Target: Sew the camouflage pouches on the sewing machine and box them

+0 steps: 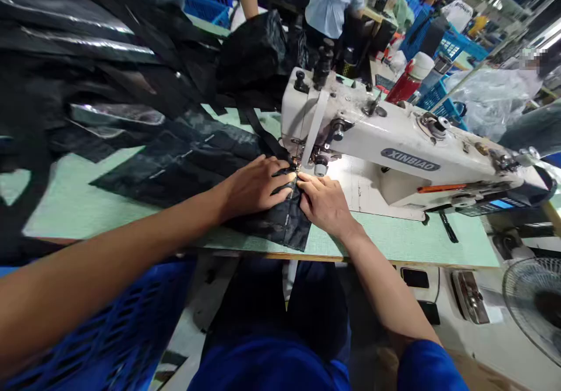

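Note:
Dark camouflage-patterned fabric (210, 160) lies across the tabletop and under the needle area of a white sewing machine (372, 134) marked XINBIAO. My left hand (260, 185) is open and presses down on this fabric just left of the needle, thumb and fingers spread. On the other side, my right hand (325, 201) rests open at the fabric's right edge, its fingertips stretched close to the presser foot. A black strap (260, 128) runs over the fabric toward the needle. A pale strip (314, 131) hangs at the machine's head and covers part of it.
Black bags and fabric (87, 75) pile up on the left of the green tabletop (100, 218). A blue crate (114, 327) stands below it. Right are a black tool (447, 227), a fan (537, 303) and a phone (414, 278). Behind the machine, a red bottle (409, 78) and another person (335, 2).

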`<move>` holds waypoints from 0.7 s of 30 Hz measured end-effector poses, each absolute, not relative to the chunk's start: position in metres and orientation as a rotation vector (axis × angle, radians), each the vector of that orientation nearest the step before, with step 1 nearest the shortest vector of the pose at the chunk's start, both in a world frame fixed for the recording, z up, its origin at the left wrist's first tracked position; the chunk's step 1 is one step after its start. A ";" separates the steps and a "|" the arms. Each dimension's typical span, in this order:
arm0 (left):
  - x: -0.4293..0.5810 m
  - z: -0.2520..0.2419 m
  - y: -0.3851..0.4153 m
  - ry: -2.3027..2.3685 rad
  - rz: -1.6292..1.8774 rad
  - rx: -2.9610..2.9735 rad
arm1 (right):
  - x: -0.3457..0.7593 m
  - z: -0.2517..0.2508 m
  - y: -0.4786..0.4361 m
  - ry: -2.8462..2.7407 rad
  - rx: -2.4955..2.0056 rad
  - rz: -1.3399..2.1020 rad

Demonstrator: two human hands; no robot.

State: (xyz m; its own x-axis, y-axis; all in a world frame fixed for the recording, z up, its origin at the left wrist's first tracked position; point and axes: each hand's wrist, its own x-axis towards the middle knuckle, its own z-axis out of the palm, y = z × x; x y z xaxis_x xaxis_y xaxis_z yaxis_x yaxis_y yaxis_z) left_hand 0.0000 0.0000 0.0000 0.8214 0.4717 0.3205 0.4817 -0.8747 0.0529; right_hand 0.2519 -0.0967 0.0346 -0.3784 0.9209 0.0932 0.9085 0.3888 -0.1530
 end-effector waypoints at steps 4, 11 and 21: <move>0.001 0.002 -0.003 -0.835 -0.549 -2.986 | 0.254 0.033 -0.096 -2.448 -1.629 0.097; 0.002 0.007 -0.002 -0.807 -0.581 -2.997 | 0.255 0.035 -0.094 -2.452 -1.640 0.097; 0.005 0.009 -0.008 -0.927 -0.657 -3.044 | 0.260 0.037 -0.092 -2.462 -1.608 0.090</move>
State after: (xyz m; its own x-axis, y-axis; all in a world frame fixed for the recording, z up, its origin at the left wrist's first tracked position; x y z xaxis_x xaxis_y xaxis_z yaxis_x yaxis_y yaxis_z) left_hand 0.0050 -0.0080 0.0092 0.7561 0.5549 0.3470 0.5117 -0.8318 0.2153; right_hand 0.2597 -0.0917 0.0366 -0.3886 0.9117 0.1334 0.8996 0.4067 -0.1591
